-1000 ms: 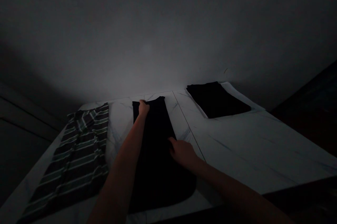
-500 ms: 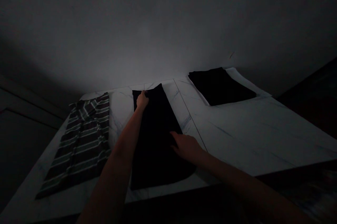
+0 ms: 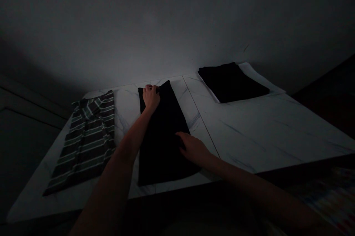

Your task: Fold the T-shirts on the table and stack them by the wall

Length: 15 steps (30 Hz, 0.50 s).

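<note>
A long black garment (image 3: 163,132) lies folded lengthwise on the white marble-look table (image 3: 249,132), running away from me. My left hand (image 3: 151,96) reaches to its far end with the fingers curled over the top edge of the cloth. My right hand (image 3: 192,148) lies flat on the garment's right edge near the middle, fingers stretched out and pressing on it. The room is dim, so the fabric's details are hard to see.
A striped shirt (image 3: 85,140) lies flat at the table's left. A folded black garment (image 3: 231,81) rests on a white sheet (image 3: 257,79) at the far right. A plain wall stands behind. The table's front edge runs just below the garment.
My view has shifted so the table sits higher in the frame. My left hand has turned and curled more over the garment's far edge. My right hand stays on the right edge.
</note>
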Available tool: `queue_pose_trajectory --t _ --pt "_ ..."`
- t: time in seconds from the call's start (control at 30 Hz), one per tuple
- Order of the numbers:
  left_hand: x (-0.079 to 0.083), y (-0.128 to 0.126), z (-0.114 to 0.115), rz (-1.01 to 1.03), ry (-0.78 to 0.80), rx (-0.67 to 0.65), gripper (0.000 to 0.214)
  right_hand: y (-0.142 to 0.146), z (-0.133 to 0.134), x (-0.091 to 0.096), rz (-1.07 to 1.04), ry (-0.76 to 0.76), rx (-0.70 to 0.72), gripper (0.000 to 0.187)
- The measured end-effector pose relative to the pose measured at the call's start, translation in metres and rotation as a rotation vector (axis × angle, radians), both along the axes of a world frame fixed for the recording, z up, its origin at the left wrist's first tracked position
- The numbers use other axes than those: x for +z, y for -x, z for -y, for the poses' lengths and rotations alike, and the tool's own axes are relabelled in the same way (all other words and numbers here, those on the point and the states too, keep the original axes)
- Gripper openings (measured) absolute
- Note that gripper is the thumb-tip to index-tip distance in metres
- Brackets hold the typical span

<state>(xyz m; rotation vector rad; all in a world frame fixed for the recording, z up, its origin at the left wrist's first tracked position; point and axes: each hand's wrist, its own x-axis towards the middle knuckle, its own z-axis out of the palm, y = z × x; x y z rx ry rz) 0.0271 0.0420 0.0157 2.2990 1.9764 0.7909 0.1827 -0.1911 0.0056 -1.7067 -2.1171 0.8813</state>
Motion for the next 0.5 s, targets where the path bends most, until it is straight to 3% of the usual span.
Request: queue_pose_trajectory --t 0.03,0.13,0.2,0.27,0.33,0.4,0.5 --pt "0.002 0.0 0.01 -0.051 -0.005 -0.16 0.027 -0.002 0.001 -0.001 -0.03 -0.016 -0.014 0.053" --pt "0.003 0.004 0.047 -0.177 0.134 -0.8 0.037 -0.009 0.003 0.003 -0.139 -0.1 -0.07 0.048" --pt "0.001 0.005 0.071 -0.242 0.195 -1.072 0.047 -0.013 0.004 0.007 -0.2 -0.15 -0.109 0.044" --pt "-0.003 0.004 0.09 -0.325 0.162 -1.094 0.048 -0.015 0.008 0.01 -0.232 -0.164 -0.143 0.04" --pt "-0.006 0.001 0.1 -0.427 0.094 -1.003 0.04 -0.014 0.014 0.011 -0.228 -0.152 -0.149 0.038" --pt "-0.008 -0.001 0.103 -0.519 0.036 -0.957 0.033 -0.011 0.022 0.009 -0.187 -0.126 -0.122 0.042" --pt "-0.01 0.002 0.098 -0.597 -0.038 -1.003 0.029 -0.009 0.037 0.003 -0.042 -0.084 -0.079 0.053"
